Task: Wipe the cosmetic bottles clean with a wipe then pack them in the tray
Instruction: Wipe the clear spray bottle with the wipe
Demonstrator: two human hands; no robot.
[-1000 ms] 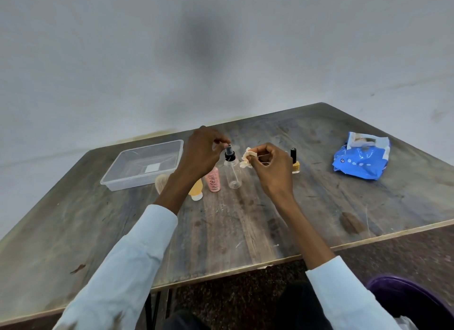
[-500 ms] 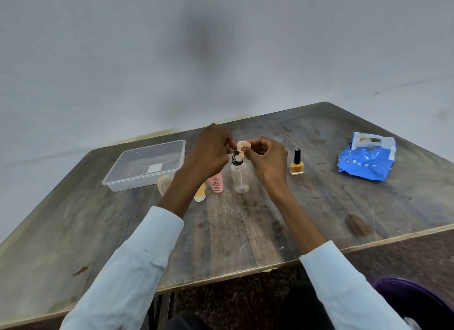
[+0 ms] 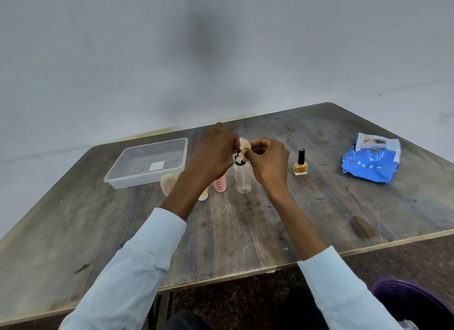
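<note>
Grey wall rises behind a worn wooden counter point(image 3: 245, 231). At its middle stands a clear spray bottle point(image 3: 242, 177), upright, black cap at the top. The left hand point(image 3: 213, 155) reaches the cap from the left with curled fingers; whether its grip actually clasps the cap I cannot tell. The right hand point(image 3: 269, 161) pinches a crumpled beige wipe point(image 3: 244, 146) against the top of the bottle. Just left of the bottle stands a small pink bottle point(image 3: 219, 184), and further left a yellowish bottle point(image 3: 204, 194) lies partly hidden by the left forearm. An empty clear tray point(image 3: 118, 180) sits far left. Right of the hands stands an orange nail polish bottle point(image 3: 300, 164), with a blue wipes pack point(image 3: 371, 166) well apart at the far right.
</note>
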